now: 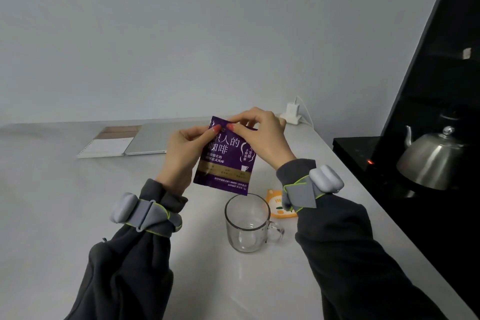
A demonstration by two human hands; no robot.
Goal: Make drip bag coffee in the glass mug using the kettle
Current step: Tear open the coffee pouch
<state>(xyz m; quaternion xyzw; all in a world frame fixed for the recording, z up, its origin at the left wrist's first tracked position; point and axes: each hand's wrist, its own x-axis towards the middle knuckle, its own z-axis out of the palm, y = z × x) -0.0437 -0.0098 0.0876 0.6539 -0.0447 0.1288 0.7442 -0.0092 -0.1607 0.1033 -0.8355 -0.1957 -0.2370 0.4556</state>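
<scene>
An empty glass mug (246,223) stands on the white table (65,202), an orange coaster (276,206) just behind it. Above the mug, the left hand (184,153) and right hand (262,135) pinch the top edge of a purple sachet (226,161) between thumb and fingertips; it looks unopened, though the fingers hide the edge. Farther back lie a notebook (106,144) and laptop (153,138). The kettle (431,161) sits on a black surface to the right.
</scene>
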